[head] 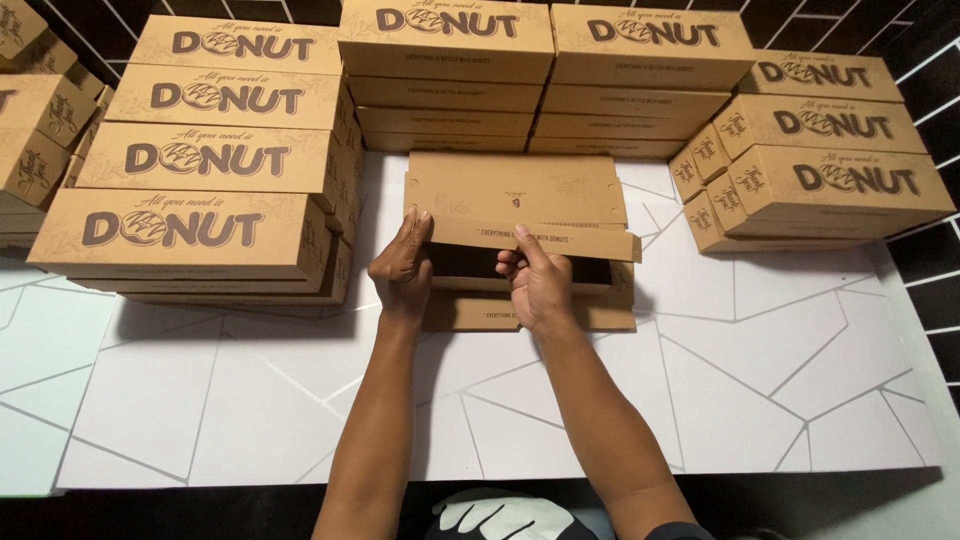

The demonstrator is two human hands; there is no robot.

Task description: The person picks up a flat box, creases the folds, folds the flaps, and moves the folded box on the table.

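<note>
A brown cardboard box (520, 195) lies in the middle of the white table (760, 370), its lid partly raised so a dark gap shows along the front. My left hand (402, 268) rests on the left front corner of the lid flap, fingers pointing away from me. My right hand (536, 285) grips the front flap near its middle, thumb on top and fingers curled under it. The box's front wall (600, 316) shows below my hands.
Stacks of closed brown boxes ring the work spot: a tall stack at left (200, 160), two stacks at the back (445, 70) (645, 75), another at right (830, 150), smaller boxes at far left (35, 130). The table's front edge (500, 485) is near me.
</note>
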